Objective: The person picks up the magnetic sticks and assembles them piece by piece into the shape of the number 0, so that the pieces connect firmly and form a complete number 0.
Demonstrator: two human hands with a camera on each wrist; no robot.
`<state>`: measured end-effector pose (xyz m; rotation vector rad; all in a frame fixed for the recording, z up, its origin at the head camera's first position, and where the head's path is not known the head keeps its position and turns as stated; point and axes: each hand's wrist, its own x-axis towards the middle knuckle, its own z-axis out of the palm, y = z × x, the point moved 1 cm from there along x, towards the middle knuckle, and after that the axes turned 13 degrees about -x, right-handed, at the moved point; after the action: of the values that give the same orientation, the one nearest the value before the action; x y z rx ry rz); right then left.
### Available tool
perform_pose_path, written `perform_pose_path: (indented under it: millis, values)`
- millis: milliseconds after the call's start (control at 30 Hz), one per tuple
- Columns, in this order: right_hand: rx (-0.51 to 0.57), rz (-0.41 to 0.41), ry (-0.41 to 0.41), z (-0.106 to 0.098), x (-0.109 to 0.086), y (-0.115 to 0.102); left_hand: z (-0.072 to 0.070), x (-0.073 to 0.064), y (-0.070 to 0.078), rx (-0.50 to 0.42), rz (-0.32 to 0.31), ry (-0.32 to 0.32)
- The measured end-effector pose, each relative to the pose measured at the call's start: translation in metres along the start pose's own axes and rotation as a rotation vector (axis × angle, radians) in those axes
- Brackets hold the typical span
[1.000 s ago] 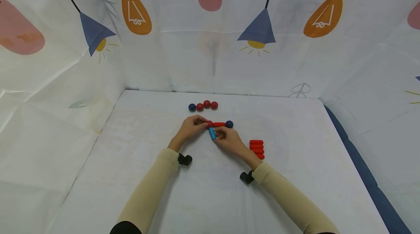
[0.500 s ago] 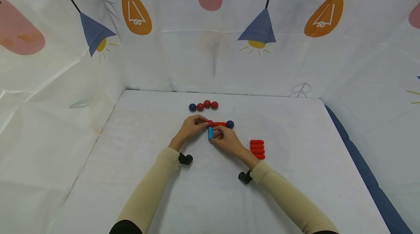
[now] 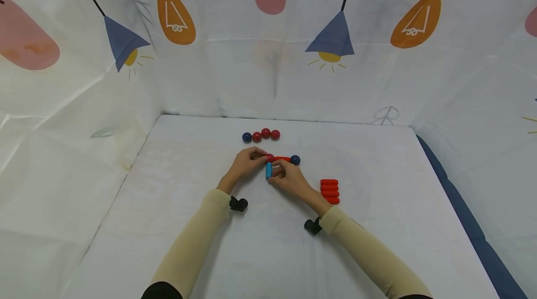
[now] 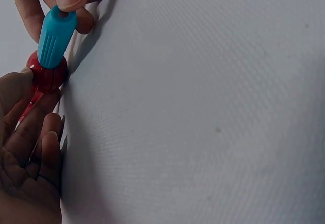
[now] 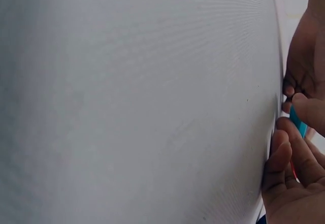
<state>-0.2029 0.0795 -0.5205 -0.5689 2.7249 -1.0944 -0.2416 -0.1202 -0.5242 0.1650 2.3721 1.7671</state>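
My left hand (image 3: 246,163) pinches a red ball (image 3: 270,158) between thumb and fingertips near the middle of the table. From that ball a red rod (image 3: 283,159) runs right to a dark blue ball (image 3: 295,159). My right hand (image 3: 292,180) pinches the near end of a light blue rod (image 3: 268,171), which points towards me from the red ball. Up close in the left wrist view, the ribbed light blue rod (image 4: 55,38) meets the red ball (image 4: 50,77), and its outer end shows a hole. In the right wrist view, fingers mostly cover the light blue rod (image 5: 296,118).
Behind the hands, several loose balls lie in a row: a dark blue ball (image 3: 247,137) at the left, then red balls (image 3: 266,133). A stack of several red rods (image 3: 329,191) lies beside my right wrist. The white table (image 3: 189,140) ends at a patterned cloth wall.
My right hand has swung the light blue rod from a slant to straight below the red ball, lined up with it. During the last half second both hands stay nearly still.
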Motion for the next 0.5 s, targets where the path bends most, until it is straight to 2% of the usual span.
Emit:
perform_pose_path:
  millis: [500]
  values:
    - [0.010,0.010,-0.007,-0.0001,0.0000,-0.0023,0.0002,0.0000,-0.0015,0.015,-0.001,0.010]
